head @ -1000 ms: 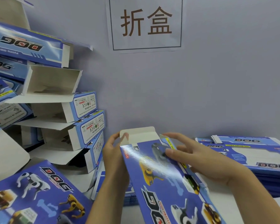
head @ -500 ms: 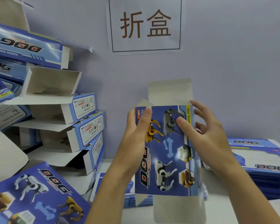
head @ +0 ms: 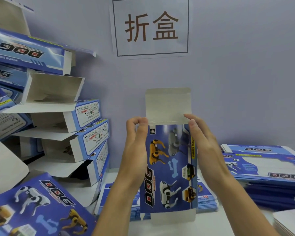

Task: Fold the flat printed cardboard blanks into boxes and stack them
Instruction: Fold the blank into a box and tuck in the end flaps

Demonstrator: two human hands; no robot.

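Note:
I hold a blue printed cardboard blank upright in front of me, with robot dogs and the word DOG on its face. Its plain grey top flap stands straight up, and a grey bottom flap hangs below. My left hand grips the blank's upper left edge, fingertips pinched near the flap's corner. My right hand grips the upper right edge, thumb on the front. Folded boxes with open ends are stacked at the left against the wall.
Flat blanks lie in a pile at the right and in a lower pile behind the held blank. A large printed blue box sits at the lower left. A paper sign hangs on the wall. White sheets sit at the lower right.
The blank has swung from tilted and low to upright and raised. Both hands slid up to its top corners, and the top flap now stands tall.

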